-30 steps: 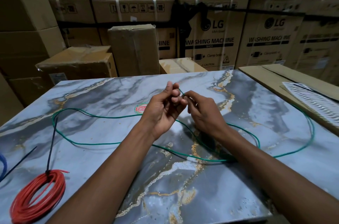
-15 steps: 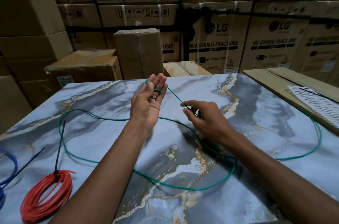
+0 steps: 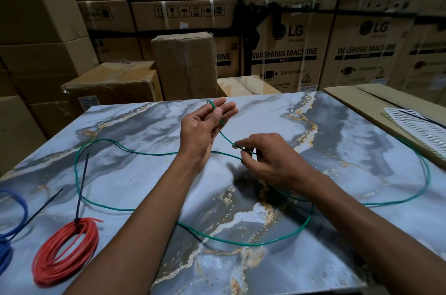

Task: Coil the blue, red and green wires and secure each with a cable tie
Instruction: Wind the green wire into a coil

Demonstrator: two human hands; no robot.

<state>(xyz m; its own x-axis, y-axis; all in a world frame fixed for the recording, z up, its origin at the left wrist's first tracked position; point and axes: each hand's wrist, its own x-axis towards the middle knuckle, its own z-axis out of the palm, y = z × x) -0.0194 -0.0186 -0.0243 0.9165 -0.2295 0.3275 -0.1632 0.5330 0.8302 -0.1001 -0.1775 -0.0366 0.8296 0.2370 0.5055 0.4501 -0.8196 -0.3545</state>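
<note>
Stacked cardboard cartons (image 3: 284,58) fill the storeroom behind a marble-patterned desk (image 3: 337,150). On the desk's near left lies the red wire (image 3: 65,251), already coiled and bound by a black cable tie (image 3: 82,188) whose tail sticks up. The blue wire (image 3: 9,227) sits at the far left edge, partly out of view, with another black tie across it; it also looks bundled.

The green wire (image 3: 241,241) is the one in hand. A second ago both hands were bunched together around its end. Now the left hand (image 3: 205,128) has opened, fingers fairly straight and palm turned toward the camera, with the wire's end hooked over the fingers near the thumb. The right hand (image 3: 268,159) has moved apart and lower, pinching the wire between thumb and fingertips just beside the left wrist. A short taut stretch runs between them.

That suggests the first wrap of the coil is being laid around the left hand. Most of the green wire is loose in wide loops across the desk, so the coiling has barely begun.
</note>
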